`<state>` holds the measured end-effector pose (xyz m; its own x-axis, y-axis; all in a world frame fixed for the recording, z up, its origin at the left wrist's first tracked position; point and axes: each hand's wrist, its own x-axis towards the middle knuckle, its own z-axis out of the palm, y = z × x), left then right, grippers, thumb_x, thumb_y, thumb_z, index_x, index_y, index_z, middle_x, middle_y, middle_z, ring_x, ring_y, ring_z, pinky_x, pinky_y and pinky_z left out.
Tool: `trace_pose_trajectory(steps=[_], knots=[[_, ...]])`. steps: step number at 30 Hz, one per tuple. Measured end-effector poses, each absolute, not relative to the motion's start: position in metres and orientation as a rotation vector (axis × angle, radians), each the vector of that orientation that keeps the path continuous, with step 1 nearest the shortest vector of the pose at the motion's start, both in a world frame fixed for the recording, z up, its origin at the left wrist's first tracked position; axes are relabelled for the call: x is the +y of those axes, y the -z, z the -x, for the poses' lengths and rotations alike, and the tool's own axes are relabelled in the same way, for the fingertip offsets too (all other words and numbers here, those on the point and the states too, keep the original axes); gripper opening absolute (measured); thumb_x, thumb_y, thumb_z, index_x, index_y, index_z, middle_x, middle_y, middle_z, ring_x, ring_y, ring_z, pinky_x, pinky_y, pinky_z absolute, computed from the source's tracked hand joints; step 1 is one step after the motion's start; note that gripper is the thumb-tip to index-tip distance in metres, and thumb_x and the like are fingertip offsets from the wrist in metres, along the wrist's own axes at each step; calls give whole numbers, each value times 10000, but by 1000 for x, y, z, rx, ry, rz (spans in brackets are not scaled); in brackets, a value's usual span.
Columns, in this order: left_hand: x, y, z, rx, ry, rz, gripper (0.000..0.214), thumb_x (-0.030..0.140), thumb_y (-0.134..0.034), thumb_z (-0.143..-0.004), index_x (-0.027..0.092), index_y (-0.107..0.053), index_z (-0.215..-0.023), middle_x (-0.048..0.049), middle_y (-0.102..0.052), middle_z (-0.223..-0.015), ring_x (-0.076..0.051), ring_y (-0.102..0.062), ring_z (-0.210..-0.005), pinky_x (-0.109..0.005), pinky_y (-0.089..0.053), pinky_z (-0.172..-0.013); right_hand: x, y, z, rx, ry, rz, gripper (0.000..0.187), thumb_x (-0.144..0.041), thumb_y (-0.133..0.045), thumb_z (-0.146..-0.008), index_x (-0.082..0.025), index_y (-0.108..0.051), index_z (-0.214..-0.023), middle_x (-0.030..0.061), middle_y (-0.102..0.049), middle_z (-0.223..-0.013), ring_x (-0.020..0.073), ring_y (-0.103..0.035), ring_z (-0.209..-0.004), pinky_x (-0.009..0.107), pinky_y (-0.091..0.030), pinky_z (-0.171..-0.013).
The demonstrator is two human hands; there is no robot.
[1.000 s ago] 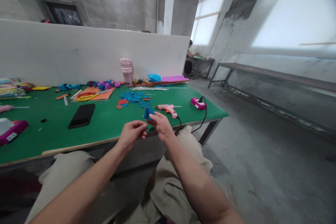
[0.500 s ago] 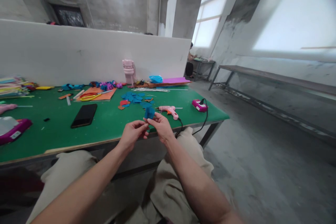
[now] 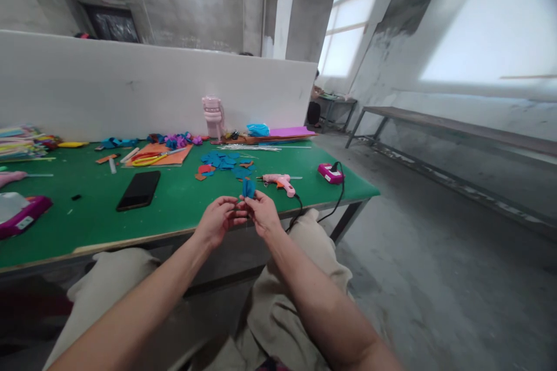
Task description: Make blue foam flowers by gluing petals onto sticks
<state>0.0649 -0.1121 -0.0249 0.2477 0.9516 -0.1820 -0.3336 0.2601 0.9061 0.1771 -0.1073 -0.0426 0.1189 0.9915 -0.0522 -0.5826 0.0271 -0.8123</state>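
Note:
Both my hands meet over the front edge of the green table [image 3: 174, 203]. My right hand [image 3: 262, 213] pinches a small blue foam piece [image 3: 248, 188] that stands upright above its fingertips. My left hand [image 3: 218, 219] is closed in a pinch at the base of the same piece, fingertips touching those of the right. Just behind the hands lie a pink glue gun [image 3: 279, 181] with its black cord and a scatter of blue foam petals [image 3: 224, 162].
A black phone [image 3: 138, 190] lies left of my hands. Yellow scissors on orange foam [image 3: 156, 156], purple and blue foam flowers [image 3: 177, 140], a pink bottle [image 3: 213, 116] and a pink power strip [image 3: 329, 173] are on the table. A white partition [image 3: 130, 90] runs behind. Another person sits far back.
My left hand has closed in on the right and now pinches the base of the blue foam piece. Both hands shifted slightly left and lower.

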Motion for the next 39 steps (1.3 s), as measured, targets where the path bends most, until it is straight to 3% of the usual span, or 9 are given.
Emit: trace_pose_trajectory(steps=[5, 12, 26, 31, 39], knots=[[-115, 27, -65, 945, -932, -1034, 245, 244, -683, -601, 144, -491, -717, -23, -615, -671, -148, -623, -597, -287, -513, -546, -101, 46, -177, -580, -1307, 815, 174, -160, -615, -545, -177, -559, -708, -18, -633, -680, 68, -535, -505, 195, -446, -522], [-121, 29, -69, 1039, -838, -1244, 341, 435, -664, -577, 128, -558, -680, -32, -602, -626, -130, -579, -509, -186, -399, -352, -108, 39, -172, -642, -1288, 772, 195, -167, -618, -555, -168, -573, -745, 0, -642, -694, 80, -537, -518, 186, -428, -477], [-123, 28, -73, 1142, -1023, -1385, 264, 393, -654, -585, 143, -576, -622, 9, -567, -501, -111, -538, -442, -175, -364, -341, -116, 33, -177, -714, -1314, 749, 236, -186, -682, -549, -159, -600, -769, 8, -662, -736, 93, -585, -587, 212, -453, -583], [-118, 19, -63, 1128, -906, -1505, 321, 431, -647, -588, 146, -613, -732, -27, -614, -598, -143, -580, -531, -181, -393, -361, -114, 32, -182, -709, -1332, 724, 241, -192, -697, -548, -161, -608, -769, -6, -655, -718, 82, -577, -582, 220, -475, -620], [-95, 13, -40, 1060, -1139, -1345, 303, 384, -685, -575, 142, -635, -751, -26, -641, -684, -118, -569, -626, -206, -444, -546, -123, 28, -186, -775, -1617, 575, 249, -192, -719, -581, -143, -600, -794, -4, -652, -731, 66, -581, -572, 198, -499, -626]])
